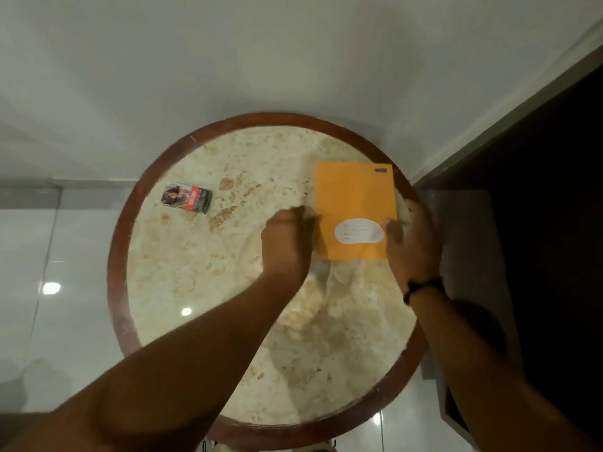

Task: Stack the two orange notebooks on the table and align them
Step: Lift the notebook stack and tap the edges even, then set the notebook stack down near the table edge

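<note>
An orange notebook [354, 197] lies flat on the right side of the round marble table [228, 288], with a white oval label near its front edge. Only one orange cover shows; whether a second notebook lies under it I cannot tell. My left hand [287, 243] rests against the notebook's left edge, fingers curled and blurred. My right hand [412, 246] presses against the right edge, thumb on the cover near the label. A dark band circles my right wrist.
A small printed box [186, 197] lies on the table's left part. The table has a dark red wooden rim [119, 256]. A dark piece of furniture [538, 223] stands close on the right. Glossy white floor tiles surround the table.
</note>
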